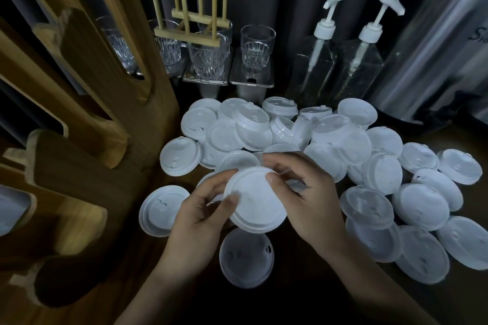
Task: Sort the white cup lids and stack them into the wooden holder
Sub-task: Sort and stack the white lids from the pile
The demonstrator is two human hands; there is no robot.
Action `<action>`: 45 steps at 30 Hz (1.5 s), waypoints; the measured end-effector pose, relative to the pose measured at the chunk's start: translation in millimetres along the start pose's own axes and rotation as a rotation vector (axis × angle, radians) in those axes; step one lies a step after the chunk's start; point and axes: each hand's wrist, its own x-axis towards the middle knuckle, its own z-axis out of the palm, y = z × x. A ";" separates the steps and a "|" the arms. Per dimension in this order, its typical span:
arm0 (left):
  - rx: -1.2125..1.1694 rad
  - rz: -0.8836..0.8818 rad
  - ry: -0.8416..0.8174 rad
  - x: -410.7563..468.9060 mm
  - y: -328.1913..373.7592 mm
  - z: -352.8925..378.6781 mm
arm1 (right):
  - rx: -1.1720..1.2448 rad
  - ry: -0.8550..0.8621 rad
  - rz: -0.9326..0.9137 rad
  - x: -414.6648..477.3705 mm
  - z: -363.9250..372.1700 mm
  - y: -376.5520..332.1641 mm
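Both hands, left hand [200, 208] and right hand [309, 192], pinch lid [256, 200] rim between thumbs and fingers.

Here's one white lid [254, 200], flat face up, pinched between my left hand [200, 216] and right hand [309, 198]. Loose lids [330, 145] overlap all round it, thickest from twelve to four o'clock. The holder [87, 126] stands upright at nine.
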 end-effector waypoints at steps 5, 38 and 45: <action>-0.038 0.038 0.027 1.7 0.5 -2.2 | 0.183 -0.009 0.171 -13.8 -1.9 -3.7; -0.091 0.021 0.085 5.6 -1.6 -32.2 | -0.088 0.025 0.055 -10.4 -0.3 11.5; -0.137 -0.039 0.246 5.7 -0.2 -46.2 | -0.401 -0.141 -0.037 1.2 3.8 29.4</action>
